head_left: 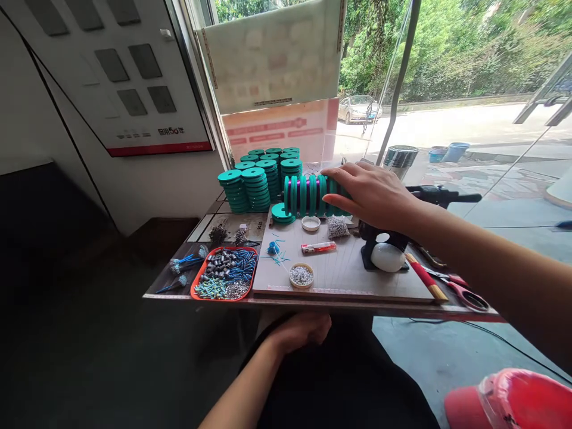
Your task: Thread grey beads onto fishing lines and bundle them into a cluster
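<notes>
Teal spools (305, 196), some showing purple between their flanges, sit side by side in a horizontal row at the centre of the frame, seemingly lined up on one axis so that they can turn together. The right hand (373, 193) lies over the row's right end, thumb on the near side and fingers across the top, spread apart from each other; whether it grips or merely steadies the spools I cannot tell. Its forearm slants in from the right edge, palm down, above a black stand (373, 238) and a white rounded object (388, 257).

The left hand (304, 330) rests low at lower centre, over the lap below the table (154, 289) edge, its fingers curled together (anything pinched inside is hidden).

On the pale board (348, 286) a shallow dish of beads (301, 275) stands near the front, probably for easy reach. To its left, an orange-rimmed tray (193, 290) keeps small parts in separate heaps, likely for sorting. Spool stacks (256, 190) rise behind, left of centre; scissors (469, 296) lie at right.
</notes>
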`<act>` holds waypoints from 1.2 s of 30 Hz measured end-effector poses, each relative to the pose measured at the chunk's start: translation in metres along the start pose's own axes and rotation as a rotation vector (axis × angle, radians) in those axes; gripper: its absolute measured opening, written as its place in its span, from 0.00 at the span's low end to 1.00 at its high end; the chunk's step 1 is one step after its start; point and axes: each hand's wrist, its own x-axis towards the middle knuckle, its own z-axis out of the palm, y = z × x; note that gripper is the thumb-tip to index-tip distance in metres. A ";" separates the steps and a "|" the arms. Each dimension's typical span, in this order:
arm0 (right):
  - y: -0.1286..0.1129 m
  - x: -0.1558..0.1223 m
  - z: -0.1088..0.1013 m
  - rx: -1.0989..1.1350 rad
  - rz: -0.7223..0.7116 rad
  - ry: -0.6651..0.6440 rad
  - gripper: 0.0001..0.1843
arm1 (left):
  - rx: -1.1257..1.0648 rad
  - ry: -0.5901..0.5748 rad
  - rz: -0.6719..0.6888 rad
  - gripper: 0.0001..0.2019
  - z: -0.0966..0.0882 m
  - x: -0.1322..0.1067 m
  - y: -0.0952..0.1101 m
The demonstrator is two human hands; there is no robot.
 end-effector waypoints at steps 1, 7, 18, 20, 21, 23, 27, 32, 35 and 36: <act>0.002 0.002 -0.001 0.004 -0.009 -0.011 0.29 | 0.009 0.001 0.006 0.15 0.000 0.000 0.000; 0.005 0.006 -0.003 0.012 -0.026 -0.033 0.29 | 0.053 -0.034 0.060 0.15 0.001 0.002 -0.001; 0.004 0.005 -0.004 0.054 -0.022 -0.042 0.29 | 0.118 -0.010 0.072 0.14 0.002 -0.001 0.000; 0.003 0.005 -0.005 0.076 -0.028 -0.041 0.29 | 0.134 0.015 0.065 0.15 0.002 -0.001 0.000; 0.003 0.006 -0.004 0.088 -0.030 -0.040 0.29 | 0.143 0.027 0.064 0.15 0.002 -0.002 0.000; 0.003 0.008 -0.003 0.117 -0.035 -0.033 0.30 | 0.165 0.048 0.067 0.15 0.003 -0.003 0.000; 0.012 0.004 -0.014 0.250 -0.009 0.058 0.28 | 0.228 0.070 0.099 0.14 0.006 -0.003 0.003; 0.038 -0.048 -0.037 0.358 0.554 0.459 0.20 | 0.305 0.076 0.156 0.19 0.009 -0.003 0.012; 0.049 -0.090 -0.029 0.334 0.822 0.420 0.18 | 0.313 0.068 0.151 0.24 0.008 -0.003 0.016; 0.051 -0.101 -0.022 0.341 0.859 0.377 0.16 | 0.310 0.065 0.144 0.23 0.007 -0.002 0.016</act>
